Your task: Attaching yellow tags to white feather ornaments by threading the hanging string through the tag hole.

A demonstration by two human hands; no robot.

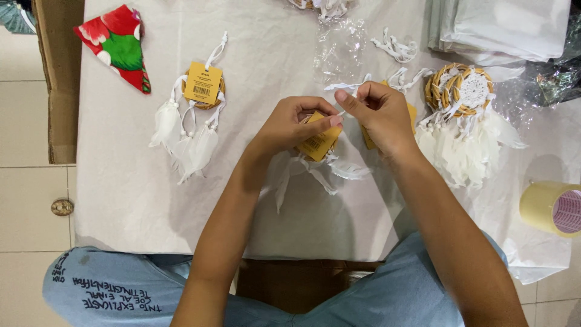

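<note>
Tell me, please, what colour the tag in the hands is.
Yellow-orange tag, best in the head view.

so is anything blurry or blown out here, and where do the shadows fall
Head view: mostly sharp, with slight softness on the left hand and right hand; soft even light, the white table cloth bright but not blown out; faint shadows beside the forearms; glare on the clear plastic wrap.

On the desk, a tagged dreamcatcher lies toward the left edge, with a folded cloth at the far left corner. Another dreamcatcher lies right of centre, a stack of bags behind it at the far right corner. A tape roll sits at the right edge.
</note>
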